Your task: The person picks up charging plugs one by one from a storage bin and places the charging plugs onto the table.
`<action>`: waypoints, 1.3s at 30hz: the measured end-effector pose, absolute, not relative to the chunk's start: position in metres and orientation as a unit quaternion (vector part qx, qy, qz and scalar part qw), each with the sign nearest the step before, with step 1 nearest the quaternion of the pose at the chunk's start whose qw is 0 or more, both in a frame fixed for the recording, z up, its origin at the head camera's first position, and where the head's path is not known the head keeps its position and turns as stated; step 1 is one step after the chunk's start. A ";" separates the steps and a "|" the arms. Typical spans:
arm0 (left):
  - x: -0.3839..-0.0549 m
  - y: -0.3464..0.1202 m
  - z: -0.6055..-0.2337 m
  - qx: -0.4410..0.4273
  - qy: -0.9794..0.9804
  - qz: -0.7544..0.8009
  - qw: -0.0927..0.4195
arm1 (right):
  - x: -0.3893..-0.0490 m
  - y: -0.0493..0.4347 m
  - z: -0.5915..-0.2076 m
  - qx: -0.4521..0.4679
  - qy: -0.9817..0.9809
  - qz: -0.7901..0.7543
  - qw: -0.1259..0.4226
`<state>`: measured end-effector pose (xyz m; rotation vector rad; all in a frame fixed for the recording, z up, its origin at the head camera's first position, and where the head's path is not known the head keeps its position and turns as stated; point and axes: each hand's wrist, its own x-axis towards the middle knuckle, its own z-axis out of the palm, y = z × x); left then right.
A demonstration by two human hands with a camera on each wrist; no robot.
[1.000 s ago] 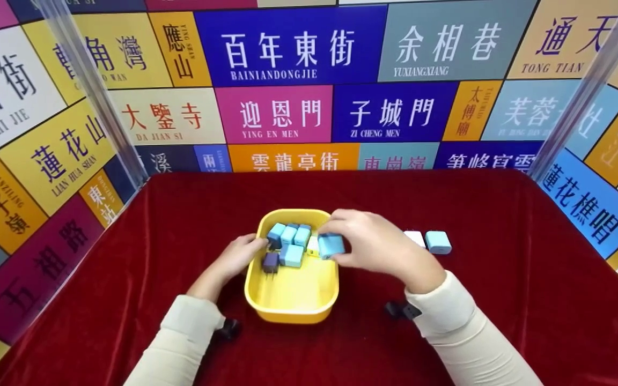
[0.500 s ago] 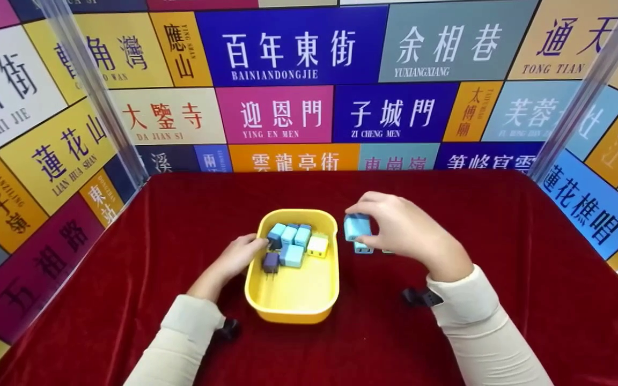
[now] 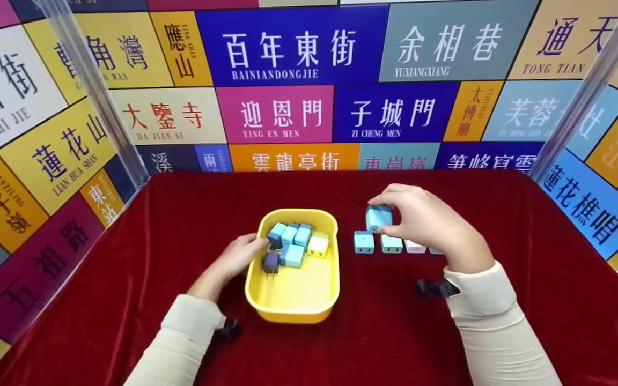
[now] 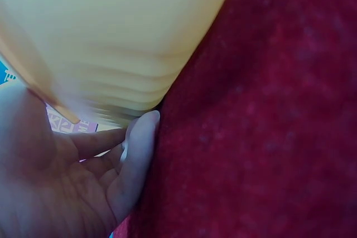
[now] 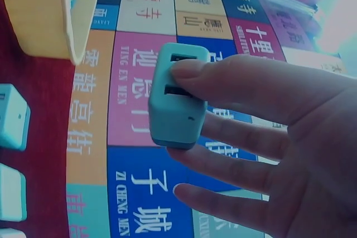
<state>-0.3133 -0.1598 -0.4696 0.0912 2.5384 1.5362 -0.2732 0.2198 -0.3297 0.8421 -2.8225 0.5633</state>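
yellow tub (image 3: 293, 292) holding blue, yellow, dark plugs (image 3: 292, 255), left fingers (image 4: 136, 163) bent round its rim, right fingers (image 5: 245, 134) pinching blue adapter (image 5: 167, 110), twin ports (image 5: 177, 91) clear only from right wrist

Bright, even head view; 2 dimmer, bluish wrist views, the right with upper-right glare (image 5: 341, 19).

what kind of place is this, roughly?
Likely a small staged recording booth, not a working shop: colourful street-name-style panels on three sides, clear corner posts, and a red plush cloth underneath.
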 end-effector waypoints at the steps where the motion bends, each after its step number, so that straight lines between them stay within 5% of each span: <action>1: -0.313 -0.160 -0.470 0.031 0.852 0.516 0.087 | -0.274 0.223 -0.330 0.277 -0.940 0.188 0.069; 39: -0.314 -0.159 -0.470 0.031 0.855 0.511 0.081 | -0.297 0.285 -0.343 0.188 -0.959 0.211 0.005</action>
